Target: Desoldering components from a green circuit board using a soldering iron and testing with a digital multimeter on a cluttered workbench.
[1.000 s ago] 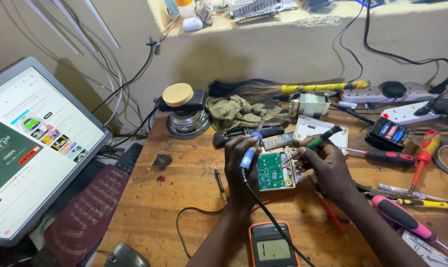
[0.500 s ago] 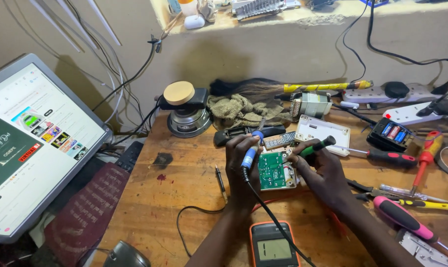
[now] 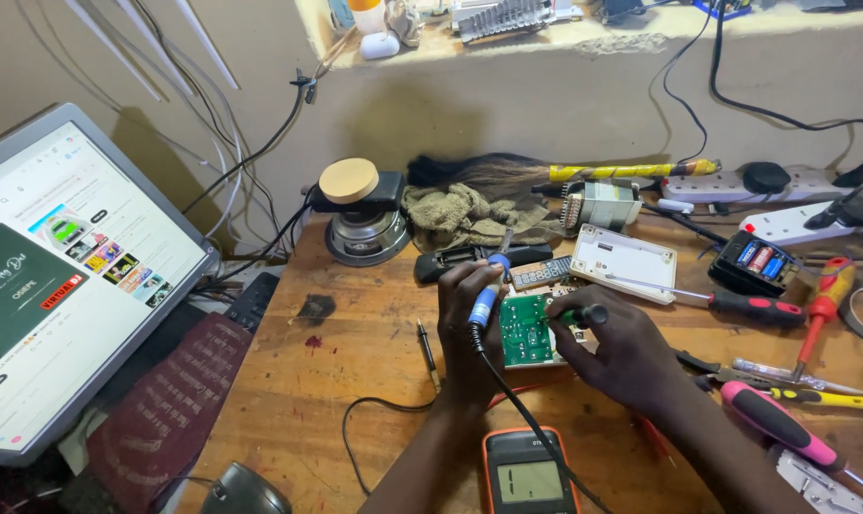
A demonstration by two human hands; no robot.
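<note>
A green circuit board (image 3: 524,329) lies on the wooden workbench (image 3: 355,371). My left hand (image 3: 470,328) grips a blue-handled soldering iron (image 3: 486,303), its tip up near the board's top edge and its black cord trailing back toward me. My right hand (image 3: 617,347) holds a dark green and black probe (image 3: 574,315) against the board's right side. An orange multimeter (image 3: 529,473) sits between my forearms at the near edge.
A lit monitor (image 3: 60,276) leans at the left, a mouse (image 3: 244,492) below it. Screwdrivers (image 3: 755,306), a white case (image 3: 624,260), a battery holder (image 3: 755,260), a rag (image 3: 465,214), a speaker (image 3: 365,233) and power strips (image 3: 784,181) crowd the back and right.
The view has shifted slightly. My hands stay on the board, with the right hand's probe a little lower against the board's right edge.
</note>
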